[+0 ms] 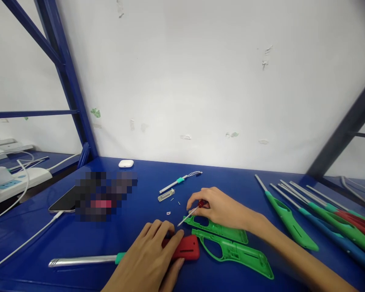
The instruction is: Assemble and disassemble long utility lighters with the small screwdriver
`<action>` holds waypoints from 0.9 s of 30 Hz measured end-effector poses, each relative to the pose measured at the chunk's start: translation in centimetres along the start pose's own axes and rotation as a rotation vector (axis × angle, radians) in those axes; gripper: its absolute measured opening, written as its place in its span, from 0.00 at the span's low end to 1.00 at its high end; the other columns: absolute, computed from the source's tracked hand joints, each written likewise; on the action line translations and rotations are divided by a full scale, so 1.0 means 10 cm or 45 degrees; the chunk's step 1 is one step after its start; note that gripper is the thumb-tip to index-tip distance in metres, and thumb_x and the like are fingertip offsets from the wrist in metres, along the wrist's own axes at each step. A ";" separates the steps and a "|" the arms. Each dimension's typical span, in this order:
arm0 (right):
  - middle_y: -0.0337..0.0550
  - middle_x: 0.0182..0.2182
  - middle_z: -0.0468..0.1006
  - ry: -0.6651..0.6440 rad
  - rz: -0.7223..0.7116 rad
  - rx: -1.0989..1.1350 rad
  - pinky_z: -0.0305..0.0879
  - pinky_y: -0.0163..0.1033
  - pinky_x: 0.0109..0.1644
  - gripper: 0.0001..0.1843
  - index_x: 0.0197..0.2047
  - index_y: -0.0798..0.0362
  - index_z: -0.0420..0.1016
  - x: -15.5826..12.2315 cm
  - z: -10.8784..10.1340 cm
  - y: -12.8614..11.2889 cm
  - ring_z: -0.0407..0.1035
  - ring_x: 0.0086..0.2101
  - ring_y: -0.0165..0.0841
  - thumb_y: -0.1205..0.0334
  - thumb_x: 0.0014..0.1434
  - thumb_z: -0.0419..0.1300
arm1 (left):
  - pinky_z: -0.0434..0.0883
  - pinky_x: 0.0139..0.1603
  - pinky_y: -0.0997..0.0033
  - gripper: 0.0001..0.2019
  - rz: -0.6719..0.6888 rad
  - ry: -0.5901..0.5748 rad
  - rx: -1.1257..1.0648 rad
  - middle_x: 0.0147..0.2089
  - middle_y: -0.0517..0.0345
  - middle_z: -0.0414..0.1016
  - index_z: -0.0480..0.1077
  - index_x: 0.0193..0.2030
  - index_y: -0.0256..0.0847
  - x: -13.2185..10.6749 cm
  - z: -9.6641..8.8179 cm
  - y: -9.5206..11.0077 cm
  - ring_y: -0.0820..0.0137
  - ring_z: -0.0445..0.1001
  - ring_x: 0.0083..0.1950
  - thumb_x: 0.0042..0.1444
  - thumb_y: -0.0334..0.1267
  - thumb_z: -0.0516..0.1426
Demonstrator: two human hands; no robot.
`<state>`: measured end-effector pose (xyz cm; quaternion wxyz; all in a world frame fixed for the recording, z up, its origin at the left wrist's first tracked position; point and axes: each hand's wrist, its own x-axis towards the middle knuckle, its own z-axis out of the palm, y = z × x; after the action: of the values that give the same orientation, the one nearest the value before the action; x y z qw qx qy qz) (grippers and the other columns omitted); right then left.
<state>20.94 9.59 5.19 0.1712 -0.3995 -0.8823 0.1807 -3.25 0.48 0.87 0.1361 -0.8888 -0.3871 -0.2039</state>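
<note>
My left hand [150, 251] is closed over the handle of a red gas lighter [191, 248], whose long metal barrel points left across the table. Held in the fingers of my right hand [217, 207] is a small red-handled screwdriver [190, 215], its tip slanting down to the left, just above the red lighter. Under and beside that hand lies one green lighter shell half [231, 232]; a second green shell half [252, 258] rests nearer me, inner side up. Beyond my hands are a clear fuel tank [166, 196], a metal barrel with wires [170, 185] and a tiny white part [168, 213].
Several assembled lighters in green, blue and red lie at the right, including a green one [292, 227]. A phone [65, 199] with a white cable lies left beside a blurred-out patch. A white earbud case [126, 163] sits near the wall; a power strip [27, 178] is farther left.
</note>
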 end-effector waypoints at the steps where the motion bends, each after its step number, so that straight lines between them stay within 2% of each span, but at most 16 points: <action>1: 0.36 0.32 0.82 -0.042 -0.027 0.007 0.65 0.36 0.34 0.07 0.45 0.44 0.85 0.03 -0.03 0.03 0.73 0.31 0.32 0.59 0.69 0.64 | 0.82 0.54 0.53 0.17 0.002 -0.004 -0.005 0.54 0.51 0.83 0.75 0.61 0.44 0.00 -0.01 -0.01 0.54 0.82 0.54 0.68 0.38 0.56; 5: 0.33 0.28 0.80 -0.179 -0.097 0.023 0.64 0.34 0.34 0.04 0.40 0.47 0.86 0.15 -0.09 0.13 0.71 0.30 0.29 0.58 0.66 0.69 | 0.83 0.55 0.53 0.18 0.005 -0.029 -0.010 0.54 0.51 0.83 0.74 0.62 0.44 -0.03 -0.03 -0.01 0.55 0.82 0.54 0.67 0.38 0.57; 8: 0.34 0.30 0.81 -0.219 -0.110 0.011 0.66 0.34 0.35 0.08 0.37 0.51 0.84 0.22 -0.06 0.20 0.72 0.31 0.29 0.56 0.66 0.69 | 0.83 0.56 0.51 0.19 -0.013 -0.074 -0.030 0.55 0.49 0.82 0.74 0.64 0.42 -0.03 -0.02 0.01 0.54 0.82 0.55 0.67 0.37 0.57; 13: 0.41 0.41 0.82 -0.259 -0.095 -0.051 0.77 0.44 0.44 0.12 0.46 0.56 0.79 0.22 0.00 0.26 0.78 0.38 0.33 0.55 0.71 0.64 | 0.81 0.58 0.44 0.20 -0.029 -0.151 -0.086 0.56 0.45 0.81 0.73 0.65 0.38 0.01 -0.04 0.03 0.51 0.81 0.56 0.69 0.34 0.55; 16: 0.45 0.48 0.81 -0.220 -0.064 -0.111 0.78 0.48 0.49 0.13 0.52 0.54 0.78 0.19 0.03 0.26 0.78 0.44 0.36 0.55 0.71 0.63 | 0.81 0.58 0.44 0.20 -0.041 -0.192 -0.078 0.56 0.44 0.81 0.74 0.64 0.36 0.03 -0.06 0.04 0.51 0.81 0.56 0.68 0.32 0.55; 19: 0.46 0.50 0.81 -0.141 -0.048 -0.157 0.76 0.50 0.52 0.13 0.53 0.54 0.78 0.15 0.07 0.23 0.78 0.47 0.38 0.55 0.71 0.63 | 0.81 0.58 0.43 0.20 -0.051 -0.193 -0.078 0.56 0.44 0.81 0.73 0.65 0.37 0.03 -0.08 0.05 0.52 0.81 0.55 0.69 0.33 0.54; 21: 0.45 0.48 0.81 -0.088 -0.036 -0.158 0.76 0.50 0.52 0.11 0.51 0.54 0.78 0.12 0.10 0.21 0.77 0.46 0.38 0.56 0.71 0.63 | 0.81 0.58 0.43 0.20 -0.043 -0.186 -0.077 0.56 0.43 0.80 0.72 0.66 0.36 0.03 -0.08 0.05 0.52 0.81 0.56 0.70 0.33 0.54; 24: 0.43 0.41 0.81 -0.006 -0.001 -0.090 0.71 0.46 0.51 0.06 0.43 0.53 0.80 0.10 0.12 0.16 0.75 0.44 0.37 0.62 0.71 0.62 | 0.82 0.56 0.42 0.19 -0.029 -0.164 -0.079 0.55 0.42 0.80 0.73 0.65 0.35 0.03 -0.07 0.05 0.51 0.81 0.54 0.69 0.32 0.54; 27: 0.39 0.32 0.79 0.049 0.071 0.071 0.64 0.38 0.40 0.08 0.39 0.52 0.81 0.10 0.08 0.08 0.69 0.34 0.32 0.62 0.70 0.62 | 0.82 0.54 0.40 0.19 -0.040 -0.112 -0.082 0.53 0.43 0.81 0.74 0.63 0.37 0.03 -0.06 0.04 0.50 0.82 0.52 0.67 0.32 0.55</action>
<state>20.48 10.73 4.26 0.1942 -0.4224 -0.8619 0.2024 -2.97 0.18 1.52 0.0870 -0.8947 -0.3998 -0.1793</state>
